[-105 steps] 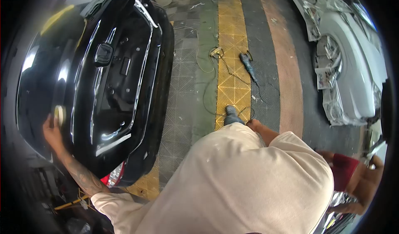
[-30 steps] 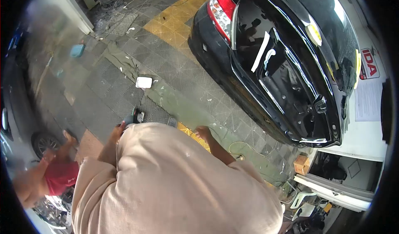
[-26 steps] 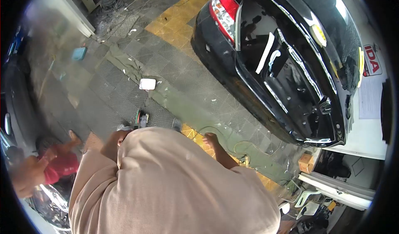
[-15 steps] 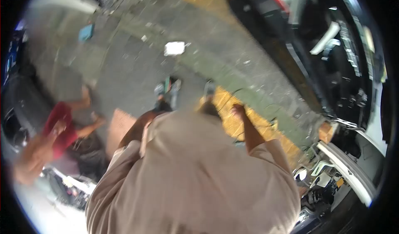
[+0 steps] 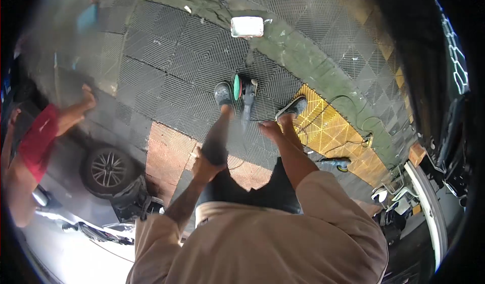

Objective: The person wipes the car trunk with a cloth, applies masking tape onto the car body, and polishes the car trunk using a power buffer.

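My left hand (image 5: 206, 169) is beside my bent left leg, at about knee height. Its thumb stands apart and some fingers are hidden; it appears to hold nothing. My right hand (image 5: 272, 130) reaches forward in front of my right leg, fingers loosely bent, with no object visible in them. Just ahead of it, a polisher (image 5: 247, 98) with a round green pad (image 5: 237, 87) rests on the floor between my two shoes. The pad faces my left shoe (image 5: 223, 93). My right shoe (image 5: 292, 107) is on a yellow tile.
A person in red shorts (image 5: 40, 140) is at the left by a car wheel (image 5: 108, 169). Another power tool (image 5: 336, 164) lies at the right near a cable (image 5: 361, 131). A bright white rectangle (image 5: 247, 27) is ahead on the tiled floor (image 5: 202, 46). A dark vehicle stands at the right.
My body has bent forward, bringing my legs and the polisher into clearer view. My right hand has moved left towards the polisher, and my left hand has come into sight. The other person's legs have shifted.
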The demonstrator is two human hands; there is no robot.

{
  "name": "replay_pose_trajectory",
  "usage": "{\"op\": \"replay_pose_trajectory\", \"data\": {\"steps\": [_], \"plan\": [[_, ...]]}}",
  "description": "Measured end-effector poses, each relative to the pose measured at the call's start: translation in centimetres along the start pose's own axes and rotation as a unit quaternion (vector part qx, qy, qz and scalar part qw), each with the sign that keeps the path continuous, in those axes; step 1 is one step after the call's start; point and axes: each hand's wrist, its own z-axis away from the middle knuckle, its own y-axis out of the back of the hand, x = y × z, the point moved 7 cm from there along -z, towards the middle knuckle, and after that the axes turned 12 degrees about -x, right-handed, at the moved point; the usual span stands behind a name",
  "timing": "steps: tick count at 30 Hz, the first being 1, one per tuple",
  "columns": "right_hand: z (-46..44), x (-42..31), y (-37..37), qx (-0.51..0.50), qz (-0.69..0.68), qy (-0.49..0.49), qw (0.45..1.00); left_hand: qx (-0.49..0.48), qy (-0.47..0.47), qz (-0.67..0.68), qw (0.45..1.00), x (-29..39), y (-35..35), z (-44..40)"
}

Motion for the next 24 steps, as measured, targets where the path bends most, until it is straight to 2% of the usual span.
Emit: {"op": "replay_pose_trajectory", "data": {"steps": [1,2,3,4,5,7,8,10,12,14,15,16,17,19,20,22,24], "plan": [[-3.0,0.5,0.8,0.026,0.082,-0.057,0.995,0.01,0.012,0.004,1.0,-0.5,0.3,0.0],[-5.9,1.9,1.3,0.057,0.108,-0.084,0.989,0.001,0.018,-0.006,1.0,-1.6,-0.2,-0.6],[-8.9,3.3,1.8,0.087,0.132,-0.112,0.981,0.036,0.009,-0.01,0.999,-2.7,-0.1,-1.0],[-11.8,5.1,2.2,0.128,0.103,-0.109,0.98,0.071,-0.003,-0.014,0.997,-3.2,0.3,-1.4],[-13.1,4.7,2.9,0.129,0.095,-0.116,0.98,0.065,-0.003,-0.022,0.998,-2.9,0.5,-1.4],[-15.1,0.4,3.3,0.098,0.028,-0.014,0.995,0.07,0.026,-0.028,0.997,-1.8,1.5,-0.5],[-16.9,0.5,2.9,0.1,0.022,-0.015,0.995,0.068,0.025,-0.035,0.997,-1.7,1.5,-0.6],[-20.1,0.6,3.6,0.238,0.064,0.005,0.969,0.096,0.0,-0.033,0.995,-1.7,1.6,-0.4],[-23.8,1.8,3.1,0.214,0.02,0.019,0.976,0.098,0.017,-0.048,0.994,-1.4,1.8,-0.1],[-24.7,0.9,3.6,0.326,0.085,0.095,0.937,0.105,0.039,-0.064,0.992,-1.6,1.6,-0.2],[-26.1,1.5,3.7,0.334,0.091,0.09,0.934,0.099,0.047,-0.061,0.992,-2.0,1.4,-0.2],[-27.0,2.1,4.1,0.337,0.081,0.1,0.933,0.095,0.053,-0.057,0.992,-2.1,1.3,-0.3],[-27.2,1.9,4.4,0.268,0.075,0.071,0.958,0.097,0.055,-0.049,0.993,-1.6,1.6,-0.2],[-27.6,2.6,3.7,0.235,0.061,0.05,0.969,0.117,0.051,-0.071,0.989,-2.0,1.5,0.0],[-27.8,3.4,4.0,0.277,0.054,0.059,0.958,0.128,0.047,-0.087,0.987,-2.1,1.4,-0.4],[-23.6,-0.5,5.5,0.311,0.063,0.144,0.937,0.129,-0.013,-0.062,0.99,-1.2,1.2,-0.8],[-29.0,5.5,4.2,0.185,-0.004,0.122,0.975,0.118,0.023,-0.051,0.991,-1.6,1.1,-0.5]]}}
